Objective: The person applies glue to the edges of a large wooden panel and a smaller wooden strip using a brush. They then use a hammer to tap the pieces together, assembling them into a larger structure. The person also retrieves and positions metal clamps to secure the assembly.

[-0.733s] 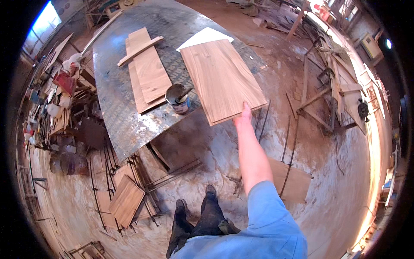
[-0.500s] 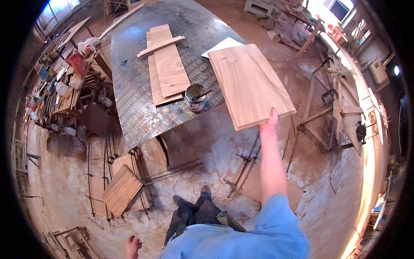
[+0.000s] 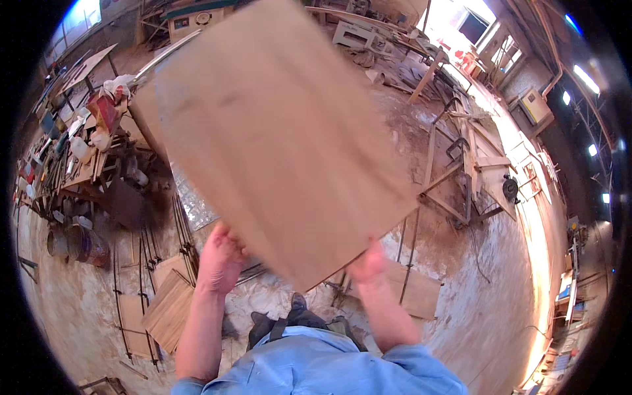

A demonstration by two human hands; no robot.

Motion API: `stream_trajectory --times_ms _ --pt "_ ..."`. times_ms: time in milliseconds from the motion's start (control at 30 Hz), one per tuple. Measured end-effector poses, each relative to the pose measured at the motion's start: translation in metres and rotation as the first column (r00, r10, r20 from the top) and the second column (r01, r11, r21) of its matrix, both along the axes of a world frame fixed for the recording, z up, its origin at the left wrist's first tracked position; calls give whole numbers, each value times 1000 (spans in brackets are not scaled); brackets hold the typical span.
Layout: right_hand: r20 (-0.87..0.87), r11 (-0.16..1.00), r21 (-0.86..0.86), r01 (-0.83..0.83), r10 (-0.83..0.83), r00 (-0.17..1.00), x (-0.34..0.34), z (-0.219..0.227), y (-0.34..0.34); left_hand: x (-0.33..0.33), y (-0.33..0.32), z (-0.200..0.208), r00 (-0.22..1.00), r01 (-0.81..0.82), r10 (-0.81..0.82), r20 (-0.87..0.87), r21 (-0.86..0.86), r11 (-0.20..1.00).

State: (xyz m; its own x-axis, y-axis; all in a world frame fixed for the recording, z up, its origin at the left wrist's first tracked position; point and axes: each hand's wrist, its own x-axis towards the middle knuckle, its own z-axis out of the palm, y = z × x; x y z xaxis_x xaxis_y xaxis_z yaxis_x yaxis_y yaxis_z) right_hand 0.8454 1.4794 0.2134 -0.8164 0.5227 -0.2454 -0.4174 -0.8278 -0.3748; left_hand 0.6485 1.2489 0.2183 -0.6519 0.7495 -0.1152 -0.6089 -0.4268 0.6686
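A broad brown wooden board (image 3: 283, 138), blurred by motion, is held up before me and hides most of the worktable behind it. My left hand (image 3: 224, 253) grips its lower left edge, fingers closed on the rim. Along the lower right edge, my right hand (image 3: 370, 262) also clasps the board; its fingers go behind the wood and are partly smeared. Only a strip of the worktable's shiny top (image 3: 194, 204) shows past the board's left side.
Left stands a bench crowded with jugs and tools (image 3: 99, 141). Below it on the floor are a bucket (image 3: 89, 243), bar clamps and a striped wooden panel (image 3: 170, 309). Another panel (image 3: 411, 289) lies on the floor at right, near wooden frames (image 3: 447, 197).
The board has risen and come closer, now covering the table, pot and planks. My left hand has come up from low at the left and taken hold of its left edge.
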Motion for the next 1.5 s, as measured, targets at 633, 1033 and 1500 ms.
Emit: stream_trajectory --times_ms 633,1033,1500 --pt "620 592 680 -433 -147 771 -168 -46 133 90 -309 -48 471 -871 881 38 -141 471" --pt "617 230 776 -588 -84 782 -276 -66 165 94 -192 -29 266 -932 942 202 -195 305" --pt "548 -322 751 -576 -182 816 -288 -38 197 125 -209 -20 348 -924 931 106 -130 360"
